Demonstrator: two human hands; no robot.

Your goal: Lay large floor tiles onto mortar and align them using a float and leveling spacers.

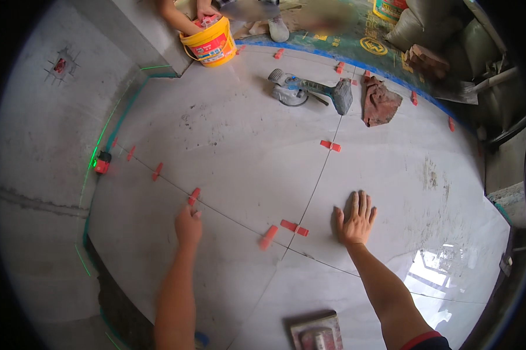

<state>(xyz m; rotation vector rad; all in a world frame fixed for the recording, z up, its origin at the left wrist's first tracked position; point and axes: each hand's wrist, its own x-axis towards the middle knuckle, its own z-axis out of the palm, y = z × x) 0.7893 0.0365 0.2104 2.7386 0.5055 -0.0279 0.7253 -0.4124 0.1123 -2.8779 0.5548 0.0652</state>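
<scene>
My left hand (188,226) is closed at the near end of a red tile-levelling wedge (194,195), which sits across a joint between large grey floor tiles (245,157). Fingers spread, my right hand (357,220) lies flat on the tile to the right. Between my hands another red wedge (294,227) straddles the crossing joint. Beside it a further red wedge (268,238) looks blurred. More wedges line the left joint, one (158,171) among them.
A cordless power tool (309,90) and a reddish-brown cloth (381,103) lie on the far tiles. A co-worker's hands (201,17) reach into a yellow bucket (210,44). By the left wall, a red laser device (102,163) stands near green lines. A rectangular flat tool (333,324) lies nearby.
</scene>
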